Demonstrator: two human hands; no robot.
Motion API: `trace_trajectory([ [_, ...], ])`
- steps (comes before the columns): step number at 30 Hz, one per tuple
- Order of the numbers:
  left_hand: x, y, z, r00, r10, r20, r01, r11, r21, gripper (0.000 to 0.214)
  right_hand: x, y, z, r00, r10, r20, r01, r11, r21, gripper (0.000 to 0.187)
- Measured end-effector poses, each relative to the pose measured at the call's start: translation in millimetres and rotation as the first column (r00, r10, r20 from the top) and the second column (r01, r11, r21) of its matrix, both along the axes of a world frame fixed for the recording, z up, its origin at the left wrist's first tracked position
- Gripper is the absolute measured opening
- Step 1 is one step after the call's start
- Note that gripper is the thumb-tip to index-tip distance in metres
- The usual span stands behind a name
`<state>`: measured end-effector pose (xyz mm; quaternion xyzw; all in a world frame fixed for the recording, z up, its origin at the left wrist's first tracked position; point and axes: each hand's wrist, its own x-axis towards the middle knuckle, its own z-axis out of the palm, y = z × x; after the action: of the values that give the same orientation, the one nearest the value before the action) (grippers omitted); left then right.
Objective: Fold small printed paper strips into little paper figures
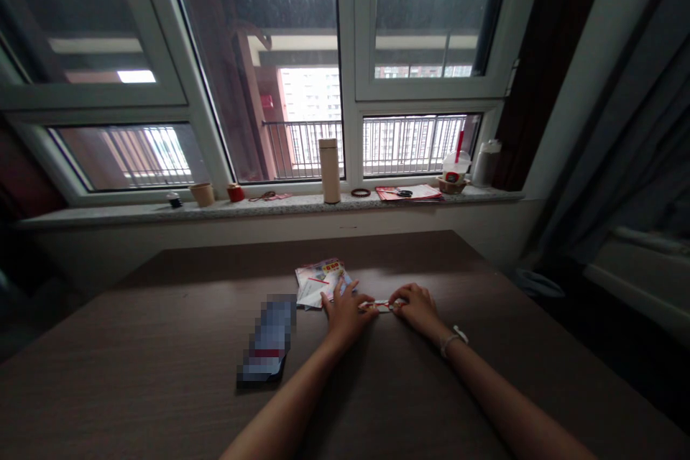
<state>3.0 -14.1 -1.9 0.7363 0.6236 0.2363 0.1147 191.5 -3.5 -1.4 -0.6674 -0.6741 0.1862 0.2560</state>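
Between my two hands, on the brown table, lies a narrow folded strip of printed paper (383, 306), whitish with red and orange marks. The thumb and forefinger of my left hand (348, 315) close on its left end, while the other fingers spread toward a small pile of printed leaflets (315, 284). My right hand (419, 310), with a pale band at the wrist, is curled and pinches the right end. Fingers cover both ends of the strip. Left of my left forearm, a dark-edged flat thing like a phone (268, 338) lies flat, its face blurred into blocks.
The table (162, 345) reaches to the wall under a window. Along the stone sill (291, 207) stand a beige bottle (329, 171), a paper cup (202, 194), a red spool-like item (236, 192), scissors on red paper (404, 192) and a lidded drink cup (456, 167).
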Motion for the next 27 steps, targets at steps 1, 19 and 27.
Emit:
trace_trajectory([
  [1,-0.1,0.3,-0.4,1.0,-0.002,0.001,0.002,1.0,0.005,0.021,-0.4,-0.6,0.2,1.0,-0.001,0.0,0.001,1.0,0.003,0.021],
  [19,0.7,4.7,-1.1,0.992,0.079,0.098,-0.087,0.993,0.077,0.019,13.0,10.7,-21.0,0.969,0.064,-0.239,-0.019,0.982,0.186,0.034],
  [27,3.1,6.0,0.3,0.971,0.096,0.218,-0.136,0.975,0.175,0.023,9.5,12.1,-22.6,0.919,0.015,-0.394,0.081,0.971,0.225,0.04],
])
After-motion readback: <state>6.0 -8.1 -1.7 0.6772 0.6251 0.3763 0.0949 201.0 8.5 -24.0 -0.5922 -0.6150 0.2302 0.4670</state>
